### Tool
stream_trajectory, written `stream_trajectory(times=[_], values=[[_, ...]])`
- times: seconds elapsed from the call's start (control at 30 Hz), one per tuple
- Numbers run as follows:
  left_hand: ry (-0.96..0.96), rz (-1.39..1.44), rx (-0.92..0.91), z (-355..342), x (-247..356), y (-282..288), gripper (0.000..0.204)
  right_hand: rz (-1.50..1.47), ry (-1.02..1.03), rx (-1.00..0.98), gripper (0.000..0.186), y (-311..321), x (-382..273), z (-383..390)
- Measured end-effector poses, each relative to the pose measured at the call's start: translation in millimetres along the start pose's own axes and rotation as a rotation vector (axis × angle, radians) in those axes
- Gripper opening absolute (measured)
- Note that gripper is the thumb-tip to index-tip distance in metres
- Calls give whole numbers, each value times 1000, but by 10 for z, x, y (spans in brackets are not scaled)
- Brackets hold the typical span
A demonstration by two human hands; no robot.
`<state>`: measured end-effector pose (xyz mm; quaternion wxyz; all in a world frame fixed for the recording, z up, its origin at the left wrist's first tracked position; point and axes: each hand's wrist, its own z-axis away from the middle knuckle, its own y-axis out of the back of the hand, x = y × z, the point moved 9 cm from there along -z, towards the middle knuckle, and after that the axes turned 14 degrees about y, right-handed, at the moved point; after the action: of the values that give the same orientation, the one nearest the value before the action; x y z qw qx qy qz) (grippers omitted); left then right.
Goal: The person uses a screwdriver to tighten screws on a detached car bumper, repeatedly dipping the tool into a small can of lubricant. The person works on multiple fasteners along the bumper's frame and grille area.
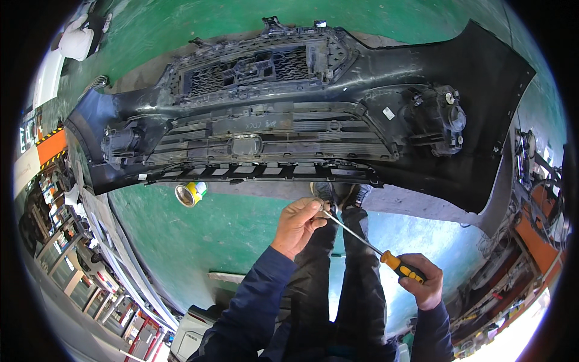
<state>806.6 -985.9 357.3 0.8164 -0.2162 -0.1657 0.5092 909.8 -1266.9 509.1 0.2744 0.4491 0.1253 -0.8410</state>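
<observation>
My right hand (424, 282) is wrapped round the orange-yellow and black handle of a screwdriver (354, 234). The long metal shaft points up and left to my left hand (297, 224). There, thumb and fingers pinch a small metal piece (324, 206) at the screwdriver's tip, too small to name surely. Both hands are in front of my legs, nearer to me than the bumper. The large black car bumper (410, 66) lies inner side up across the view, with grille mesh (289, 63) and a lamp unit (447, 120) at its right.
A yellow and green tin (191, 194) lies on the green floor (163, 232) by the bumper's near edge. My shoes (356, 194) stand close to that edge. Cluttered shelves (506, 283) line the right side. Another person (78, 37) is at the far left.
</observation>
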Motion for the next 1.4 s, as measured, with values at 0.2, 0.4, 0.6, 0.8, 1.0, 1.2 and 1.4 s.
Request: stream_trajectory(times=[0.2, 0.4, 0.6, 0.8, 1.0, 1.2, 1.4], values=[[65, -23, 30, -74, -128, 18, 16, 62, 110, 13, 44, -30, -196, -46], [139, 246, -25, -335, -395, 110, 17, 425, 256, -140, 45, -247, -309, -82], [243, 333, 126, -1176, -1069, 96, 19, 501, 373, -104, 52, -38, -217, -184], [204, 359, 292, -2462, -1749, -137, 16, 741, 456, -160, 51, 385, 280, -778], [150, 289, 315, -3705, -2320, -410, 19, 844, 447, -220, 50, 995, 1053, -1419], [153, 252, 322, -4264, -2651, -538, 18, 926, 412, -228, 50, 1355, 1575, -1746], [115, 311, 314, -4439, -2767, -472, 29, 919, 393, -243, 52, 1453, 1878, -1891]])
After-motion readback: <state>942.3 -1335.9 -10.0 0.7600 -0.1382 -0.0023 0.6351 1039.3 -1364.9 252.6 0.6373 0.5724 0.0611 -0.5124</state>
